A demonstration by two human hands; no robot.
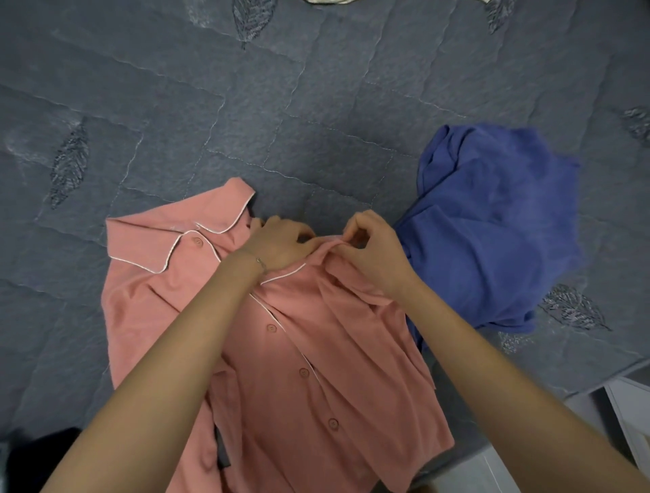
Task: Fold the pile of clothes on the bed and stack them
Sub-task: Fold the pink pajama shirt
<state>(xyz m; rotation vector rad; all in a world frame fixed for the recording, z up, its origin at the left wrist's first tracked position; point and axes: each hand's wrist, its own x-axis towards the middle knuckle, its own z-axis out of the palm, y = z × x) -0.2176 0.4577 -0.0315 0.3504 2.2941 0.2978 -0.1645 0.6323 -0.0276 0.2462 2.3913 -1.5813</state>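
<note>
A salmon-pink button-up shirt (316, 359) with white piping lies front up on the bed, its collar toward the far side. My left hand (278, 242) grips the fabric at the neckline. My right hand (373, 250) pinches a fold of pink cloth at the right collar and shoulder. A crumpled blue garment (492, 225) lies to the right of the shirt, touching its right edge.
A grey-blue quilted bedspread (246, 105) with stitched leaf motifs covers the bed. Its edge runs along the lower right, with white furniture (626, 415) beyond. Something dark (42, 447) sits at the lower left. A pale cloth edge (327, 1) shows at the top.
</note>
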